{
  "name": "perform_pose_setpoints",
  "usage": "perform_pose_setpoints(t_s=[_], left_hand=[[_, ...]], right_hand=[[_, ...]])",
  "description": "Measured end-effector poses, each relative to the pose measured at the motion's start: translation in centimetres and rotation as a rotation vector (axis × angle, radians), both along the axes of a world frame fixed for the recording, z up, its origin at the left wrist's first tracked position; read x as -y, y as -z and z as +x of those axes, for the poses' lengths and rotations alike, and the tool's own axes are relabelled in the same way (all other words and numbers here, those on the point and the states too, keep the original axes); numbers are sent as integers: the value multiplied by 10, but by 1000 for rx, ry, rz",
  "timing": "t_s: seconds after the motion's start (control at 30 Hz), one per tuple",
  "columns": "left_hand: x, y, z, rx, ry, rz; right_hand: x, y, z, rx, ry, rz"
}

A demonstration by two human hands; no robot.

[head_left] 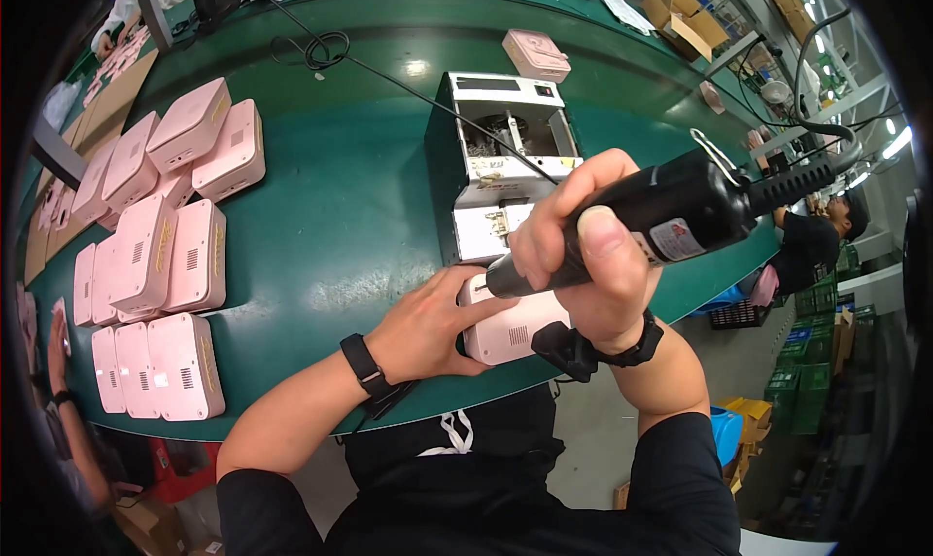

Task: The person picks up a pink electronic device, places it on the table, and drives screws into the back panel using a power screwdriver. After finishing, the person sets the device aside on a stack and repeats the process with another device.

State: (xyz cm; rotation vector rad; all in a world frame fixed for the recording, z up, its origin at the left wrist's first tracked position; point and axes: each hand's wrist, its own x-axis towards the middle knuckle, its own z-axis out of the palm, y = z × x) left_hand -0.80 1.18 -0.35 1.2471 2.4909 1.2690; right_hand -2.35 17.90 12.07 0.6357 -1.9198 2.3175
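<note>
My right hand (603, 255) is wrapped round a black corded electric screwdriver (671, 206), which tilts down to the left. Its tip meets the far left corner of a pale pink plastic box (520, 334) with a slotted vent. My left hand (428, 323) grips that box by its left side, thumb along the near edge and fingers over the top. The box lies on the green bench near its front edge. Just beyond it stands a black and white screw feeder (510, 138) with an open top; my right hand hides part of its front.
Several pink boxes (185, 362) are stacked at the left of the green bench (321, 225). Another pink box (536, 54) sits behind the feeder. A black cable crosses overhead. Other people work at the far left and right; crates (802, 400) stand at right.
</note>
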Motion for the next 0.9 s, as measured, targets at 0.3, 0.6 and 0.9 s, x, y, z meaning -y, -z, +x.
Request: perform_pose_setpoints(t_s=[0.3, 0.6, 0.9], left_hand=[[1, 0, -2, 17, 15, 10], [15, -15, 6, 39, -35, -11], [36, -18, 13, 24, -151, -59]], right_hand=[[-1, 7, 1, 11, -20, -52], [-18, -16, -3, -59, 133, -63], [-32, -17, -29, -148, 289, 47]])
